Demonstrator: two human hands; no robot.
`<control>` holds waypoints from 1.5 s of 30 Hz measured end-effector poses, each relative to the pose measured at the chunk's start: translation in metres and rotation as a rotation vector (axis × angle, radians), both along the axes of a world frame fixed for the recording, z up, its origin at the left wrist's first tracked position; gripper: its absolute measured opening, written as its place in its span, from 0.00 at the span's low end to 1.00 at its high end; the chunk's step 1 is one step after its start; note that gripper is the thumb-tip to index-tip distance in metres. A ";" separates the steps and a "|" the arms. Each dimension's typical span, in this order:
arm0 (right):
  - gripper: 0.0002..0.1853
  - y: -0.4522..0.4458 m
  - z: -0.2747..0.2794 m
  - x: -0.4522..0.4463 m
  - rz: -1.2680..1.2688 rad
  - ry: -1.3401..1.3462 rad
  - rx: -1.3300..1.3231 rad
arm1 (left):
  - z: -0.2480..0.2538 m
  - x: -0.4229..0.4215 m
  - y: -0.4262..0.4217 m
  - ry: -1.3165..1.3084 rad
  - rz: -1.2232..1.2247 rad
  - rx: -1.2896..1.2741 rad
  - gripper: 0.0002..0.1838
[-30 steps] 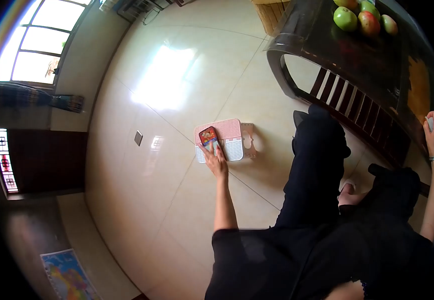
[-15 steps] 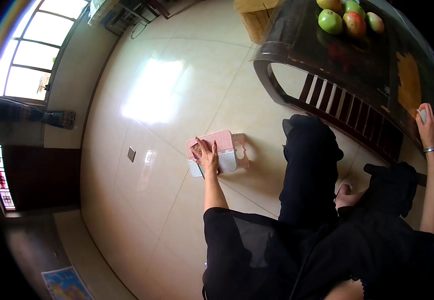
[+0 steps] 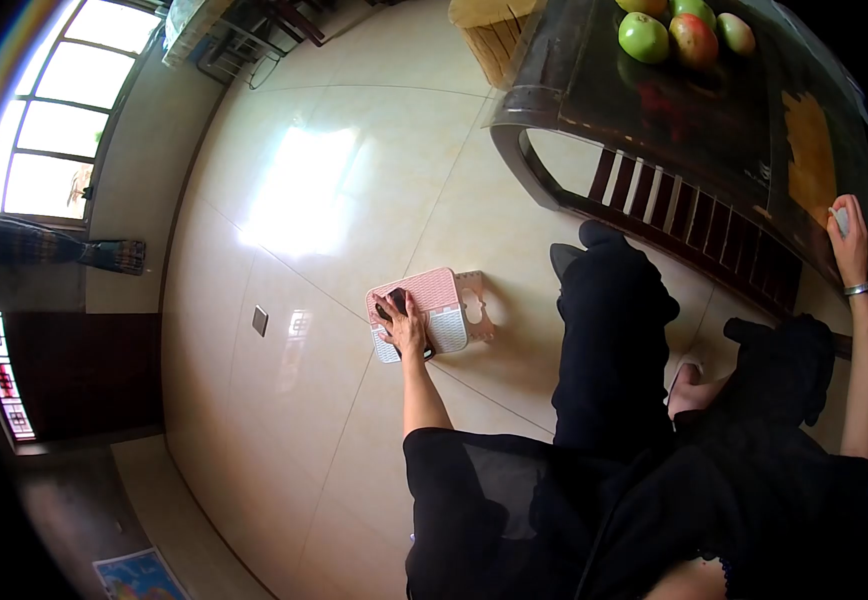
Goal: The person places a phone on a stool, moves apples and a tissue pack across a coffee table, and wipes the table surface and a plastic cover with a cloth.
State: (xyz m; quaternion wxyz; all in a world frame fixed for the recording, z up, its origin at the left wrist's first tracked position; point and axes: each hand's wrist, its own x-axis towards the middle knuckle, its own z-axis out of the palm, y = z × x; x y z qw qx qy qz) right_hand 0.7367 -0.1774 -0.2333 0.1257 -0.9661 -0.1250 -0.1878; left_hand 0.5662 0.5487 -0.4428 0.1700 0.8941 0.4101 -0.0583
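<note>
My left hand (image 3: 405, 326) is over a dark phone (image 3: 396, 297), its fingers spanning the phone on top of a small pink and white stool (image 3: 434, 290). Parts of the phone show between the fingers and below the palm. At the far right, beside the dark table (image 3: 674, 100), my right hand (image 3: 854, 240) has its fingers closed round a small whitish object (image 3: 839, 220), too small to name. A bracelet circles that wrist.
Several green and red fruits (image 3: 694, 40) rest on the table. A wooden block stool (image 3: 489, 35) stands behind it. My legs (image 3: 609, 330) are between the small stool and the table. A small grey square (image 3: 260, 320) lies on the tiled floor.
My left hand has moved from fingertips on the phone's colourful screen to covering and spanning the phone, which now looks dark. The view has shifted; my right hand still holds the whitish object.
</note>
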 end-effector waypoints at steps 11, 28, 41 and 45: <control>0.06 0.036 0.030 -0.013 0.008 0.001 0.084 | 0.115 0.071 -0.096 -0.815 -0.249 0.083 0.42; 0.04 0.051 0.039 -0.022 -0.007 -0.024 0.076 | 0.209 0.211 -0.495 -0.806 -1.656 0.026 0.23; 0.06 0.062 0.084 -0.073 0.010 -0.118 0.256 | 0.220 0.212 -0.488 -0.670 -1.718 -0.062 0.26; 0.10 0.055 0.066 -0.060 0.106 -0.090 0.100 | 0.225 0.212 -0.484 -0.647 -1.765 -0.087 0.31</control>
